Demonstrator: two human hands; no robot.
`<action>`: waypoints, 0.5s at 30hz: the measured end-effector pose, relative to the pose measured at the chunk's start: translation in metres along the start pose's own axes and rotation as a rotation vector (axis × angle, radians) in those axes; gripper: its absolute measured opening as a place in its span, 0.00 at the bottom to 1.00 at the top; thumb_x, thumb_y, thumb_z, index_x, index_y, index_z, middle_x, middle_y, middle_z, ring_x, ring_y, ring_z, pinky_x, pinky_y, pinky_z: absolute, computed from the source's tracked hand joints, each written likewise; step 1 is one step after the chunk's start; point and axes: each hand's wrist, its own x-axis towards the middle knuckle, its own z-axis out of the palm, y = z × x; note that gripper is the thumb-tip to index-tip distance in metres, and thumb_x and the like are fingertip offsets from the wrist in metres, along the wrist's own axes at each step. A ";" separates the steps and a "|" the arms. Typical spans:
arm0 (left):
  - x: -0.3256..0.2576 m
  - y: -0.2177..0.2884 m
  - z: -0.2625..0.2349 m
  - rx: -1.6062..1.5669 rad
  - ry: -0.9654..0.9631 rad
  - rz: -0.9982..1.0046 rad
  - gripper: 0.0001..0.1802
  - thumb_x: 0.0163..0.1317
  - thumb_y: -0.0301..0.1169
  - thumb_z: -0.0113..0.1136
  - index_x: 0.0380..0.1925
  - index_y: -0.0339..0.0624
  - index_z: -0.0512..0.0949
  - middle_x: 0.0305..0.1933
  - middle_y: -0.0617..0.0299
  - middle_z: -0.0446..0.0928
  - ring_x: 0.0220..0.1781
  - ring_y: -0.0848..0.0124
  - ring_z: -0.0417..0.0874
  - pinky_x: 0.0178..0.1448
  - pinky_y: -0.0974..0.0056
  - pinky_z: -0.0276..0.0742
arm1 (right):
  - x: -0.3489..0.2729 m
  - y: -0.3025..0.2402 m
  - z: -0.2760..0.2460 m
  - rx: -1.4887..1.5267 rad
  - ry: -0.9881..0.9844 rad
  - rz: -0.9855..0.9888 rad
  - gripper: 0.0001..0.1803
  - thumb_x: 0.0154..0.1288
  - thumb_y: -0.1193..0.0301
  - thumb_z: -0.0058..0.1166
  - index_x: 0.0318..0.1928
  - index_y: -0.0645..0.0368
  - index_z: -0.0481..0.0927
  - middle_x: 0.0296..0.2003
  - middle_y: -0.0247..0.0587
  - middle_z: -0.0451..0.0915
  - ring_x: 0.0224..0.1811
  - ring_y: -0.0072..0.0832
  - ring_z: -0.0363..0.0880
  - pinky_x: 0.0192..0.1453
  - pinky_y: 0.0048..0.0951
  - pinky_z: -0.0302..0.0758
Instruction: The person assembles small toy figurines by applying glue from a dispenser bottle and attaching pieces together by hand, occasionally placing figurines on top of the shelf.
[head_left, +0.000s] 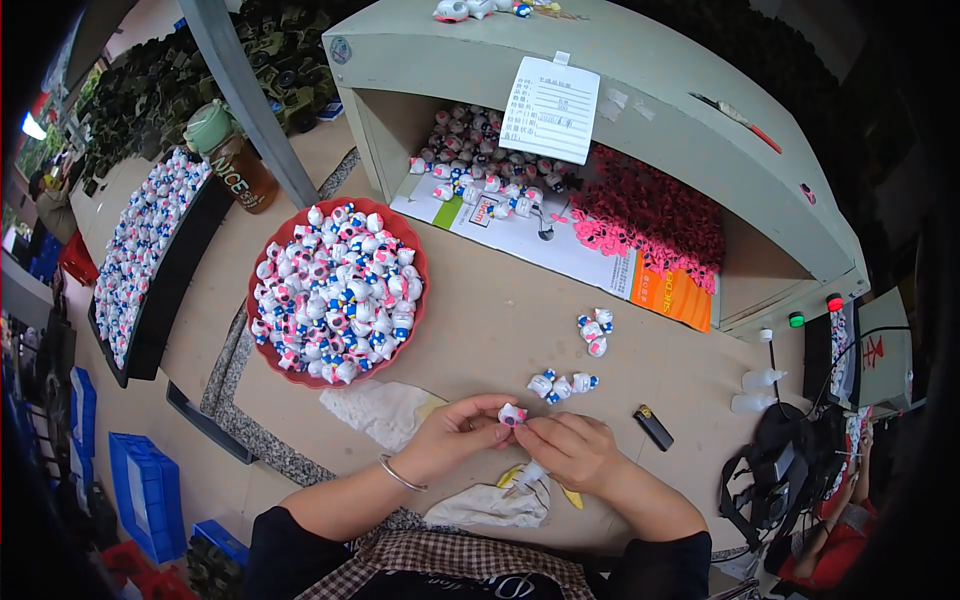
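I see one small white-and-pink plastic figurine point(512, 414) pinched by fingers of the left hand point(460, 437), above the near worktop point(500, 325), right of the scalloped red plastic bowl point(424, 268). Fingertips of the right hand point(577, 450) meet its right side; can't tell if gripping.

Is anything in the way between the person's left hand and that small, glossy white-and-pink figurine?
Nothing visible is: the left hand pinches the small, glossy white-and-pink figurine directly. The small white-and-blue figurines lie farther off, not between.
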 end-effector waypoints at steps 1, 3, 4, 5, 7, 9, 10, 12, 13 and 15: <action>0.000 0.001 0.000 0.002 -0.006 -0.012 0.20 0.59 0.24 0.52 0.53 0.38 0.67 0.44 0.60 0.75 0.43 0.74 0.77 0.49 0.69 0.74 | 0.000 0.001 -0.001 -0.001 -0.025 0.000 0.18 0.36 0.76 0.55 0.35 0.60 0.78 0.31 0.33 0.75 0.25 0.24 0.73 0.23 0.20 0.71; -0.001 0.003 0.001 0.002 -0.008 -0.028 0.20 0.59 0.24 0.52 0.53 0.38 0.67 0.44 0.60 0.75 0.43 0.75 0.77 0.49 0.70 0.74 | 0.000 0.001 -0.002 0.002 -0.053 0.002 0.18 0.36 0.76 0.55 0.35 0.60 0.78 0.31 0.33 0.75 0.25 0.23 0.73 0.23 0.20 0.71; -0.001 0.005 0.001 0.011 -0.010 -0.043 0.20 0.59 0.24 0.52 0.53 0.38 0.67 0.44 0.60 0.75 0.44 0.75 0.76 0.50 0.70 0.74 | 0.000 0.001 -0.003 0.001 -0.075 -0.004 0.17 0.39 0.75 0.54 0.37 0.60 0.77 0.32 0.33 0.74 0.27 0.23 0.73 0.24 0.20 0.72; -0.001 0.006 0.001 0.020 -0.012 -0.058 0.20 0.60 0.24 0.51 0.53 0.38 0.67 0.44 0.61 0.75 0.44 0.75 0.76 0.50 0.70 0.74 | -0.001 0.001 -0.003 0.000 -0.096 -0.010 0.17 0.42 0.74 0.53 0.38 0.61 0.75 0.33 0.33 0.73 0.29 0.23 0.73 0.25 0.21 0.72; 0.000 0.008 0.002 0.034 -0.019 -0.056 0.20 0.60 0.24 0.51 0.53 0.38 0.67 0.44 0.60 0.74 0.45 0.75 0.76 0.50 0.70 0.74 | -0.001 0.001 -0.003 0.003 -0.090 0.004 0.17 0.41 0.74 0.53 0.38 0.61 0.76 0.32 0.33 0.73 0.29 0.23 0.73 0.24 0.20 0.72; 0.000 0.008 0.004 0.052 -0.023 -0.048 0.20 0.60 0.24 0.51 0.54 0.38 0.66 0.45 0.60 0.74 0.45 0.75 0.76 0.50 0.69 0.74 | 0.000 0.001 -0.003 0.006 -0.079 0.013 0.17 0.41 0.75 0.53 0.37 0.61 0.76 0.32 0.33 0.73 0.29 0.24 0.73 0.24 0.20 0.72; 0.000 0.006 0.005 0.002 -0.030 -0.030 0.20 0.60 0.24 0.50 0.54 0.39 0.66 0.45 0.61 0.74 0.45 0.74 0.76 0.49 0.69 0.74 | 0.000 0.000 -0.002 0.054 -0.060 0.050 0.16 0.41 0.76 0.54 0.37 0.61 0.76 0.32 0.34 0.73 0.28 0.24 0.73 0.24 0.21 0.72; -0.001 0.005 0.007 -0.046 -0.040 -0.008 0.20 0.60 0.24 0.50 0.54 0.39 0.66 0.45 0.61 0.74 0.44 0.73 0.77 0.49 0.68 0.75 | -0.002 -0.001 -0.001 0.099 -0.039 0.083 0.16 0.40 0.77 0.56 0.36 0.61 0.77 0.31 0.34 0.73 0.27 0.25 0.73 0.23 0.21 0.72; -0.001 0.005 0.008 -0.022 -0.030 0.012 0.20 0.60 0.24 0.50 0.54 0.39 0.66 0.45 0.60 0.74 0.45 0.73 0.77 0.49 0.69 0.75 | -0.003 -0.001 -0.001 0.152 0.075 0.157 0.15 0.39 0.79 0.59 0.34 0.61 0.77 0.29 0.36 0.74 0.25 0.26 0.73 0.22 0.22 0.71; -0.001 0.004 0.008 0.001 -0.022 0.031 0.19 0.60 0.23 0.51 0.53 0.39 0.66 0.45 0.59 0.74 0.45 0.73 0.77 0.49 0.69 0.75 | -0.004 -0.005 -0.002 0.204 0.189 0.231 0.15 0.38 0.81 0.61 0.32 0.61 0.77 0.27 0.38 0.74 0.23 0.27 0.74 0.21 0.22 0.71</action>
